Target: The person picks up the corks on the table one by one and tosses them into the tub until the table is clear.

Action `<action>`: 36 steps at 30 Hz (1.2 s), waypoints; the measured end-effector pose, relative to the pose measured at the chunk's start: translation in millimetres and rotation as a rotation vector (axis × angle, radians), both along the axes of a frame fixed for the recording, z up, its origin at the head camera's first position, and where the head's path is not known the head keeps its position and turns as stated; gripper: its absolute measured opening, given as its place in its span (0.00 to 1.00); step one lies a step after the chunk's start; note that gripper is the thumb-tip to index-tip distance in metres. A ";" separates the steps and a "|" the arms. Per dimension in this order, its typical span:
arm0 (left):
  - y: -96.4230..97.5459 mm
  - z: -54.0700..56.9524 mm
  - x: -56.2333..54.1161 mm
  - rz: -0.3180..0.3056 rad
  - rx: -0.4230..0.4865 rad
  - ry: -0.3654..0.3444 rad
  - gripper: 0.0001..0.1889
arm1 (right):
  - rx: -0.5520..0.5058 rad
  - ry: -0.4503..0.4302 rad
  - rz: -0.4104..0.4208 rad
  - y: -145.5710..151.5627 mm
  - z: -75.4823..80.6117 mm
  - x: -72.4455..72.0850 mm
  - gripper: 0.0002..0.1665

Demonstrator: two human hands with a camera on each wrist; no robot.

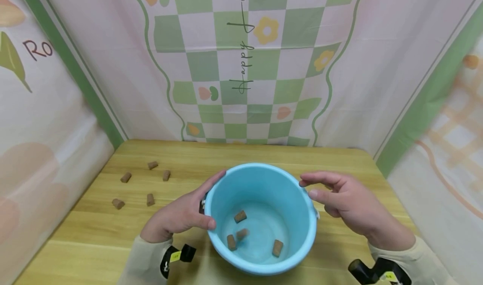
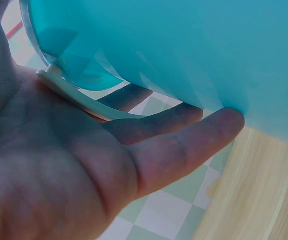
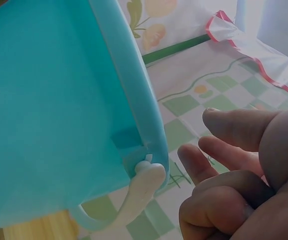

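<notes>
A light blue bucket (image 1: 260,272) stands at the front middle of the table, with a white handle (image 3: 141,192) hinged at its rim. Several small brown corks (image 1: 277,248) lie on its floor, one of them blurred. My left hand (image 1: 183,213) holds the bucket's left side, thumb at the near rim and fingers along the outer wall. In the left wrist view, the bucket wall (image 2: 193,50) meets the fingertips, and the handle (image 2: 84,102) crosses the palm. My right hand (image 1: 349,203) is by the right rim, fingers loosely bent and holding nothing; a gap shows in the right wrist view.
More brown corks (image 1: 150,200) are scattered on the left of the wooden table (image 1: 94,243). A patterned cloth (image 1: 268,71) hangs behind the table, with printed cloth walls (image 1: 49,121) on both sides. Black wrist cameras (image 1: 187,253) sit on both cuffs.
</notes>
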State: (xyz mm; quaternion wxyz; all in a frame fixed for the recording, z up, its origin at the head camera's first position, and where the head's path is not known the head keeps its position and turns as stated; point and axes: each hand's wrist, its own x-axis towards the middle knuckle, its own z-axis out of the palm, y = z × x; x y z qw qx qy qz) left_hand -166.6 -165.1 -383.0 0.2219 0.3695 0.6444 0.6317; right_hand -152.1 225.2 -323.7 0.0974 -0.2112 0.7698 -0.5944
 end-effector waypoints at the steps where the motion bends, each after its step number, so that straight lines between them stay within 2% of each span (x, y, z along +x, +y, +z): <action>1: 0.0 -0.4 0.0 -0.002 0.003 0.002 0.58 | -0.011 0.000 0.006 0.5 -0.7 -0.3 0.18; 7: 0.1 -2.1 -0.3 -0.012 0.019 -0.007 0.57 | -0.064 -0.024 0.019 4.5 -3.7 -1.4 0.19; 14: 0.2 -2.1 -0.4 -0.018 0.022 -0.012 0.57 | -0.101 -0.061 -0.009 12.1 -7.8 -3.1 0.19; 21: 0.3 -1.9 -0.6 -0.011 0.013 -0.010 0.58 | -0.178 -0.074 0.008 22.1 -15.4 -10.5 0.23; 36: 0.4 -1.6 -1.4 -0.011 0.009 -0.007 0.57 | -0.274 -0.136 -0.035 41.7 -27.5 -26.1 0.23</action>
